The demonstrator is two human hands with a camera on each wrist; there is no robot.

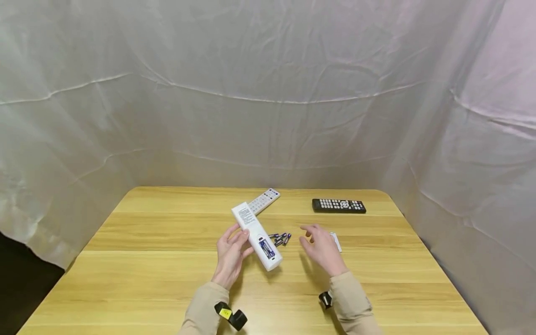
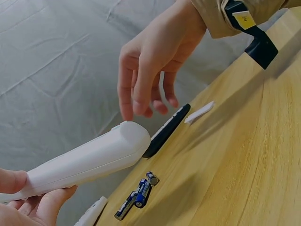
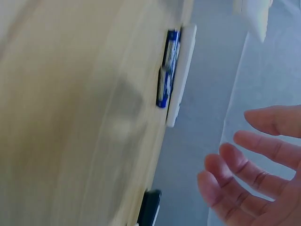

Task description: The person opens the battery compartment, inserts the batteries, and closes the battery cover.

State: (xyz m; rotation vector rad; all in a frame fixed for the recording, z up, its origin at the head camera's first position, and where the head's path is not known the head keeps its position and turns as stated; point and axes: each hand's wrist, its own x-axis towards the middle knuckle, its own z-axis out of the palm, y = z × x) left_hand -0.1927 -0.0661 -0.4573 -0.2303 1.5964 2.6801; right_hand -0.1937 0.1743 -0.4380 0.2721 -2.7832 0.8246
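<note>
Left grip [image 1: 230, 257]: clamped on open-backed remote [image 1: 257, 232]
Open-backed remote: above desk [image 1: 167, 279], just left of loose batteries [image 1: 280, 241]
Right grip [image 1: 322, 247]: fingers apart, right of loose batteries
Black remote [image 1: 339, 206]: beyond loose batteries, rightward

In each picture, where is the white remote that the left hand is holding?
Head: held white remote, slightly left of centre, below mid-height.
Left wrist: held white remote, from left edge to near centre.
Right wrist: held white remote, cut off at top right.
Shared landmark: loose batteries.
</note>
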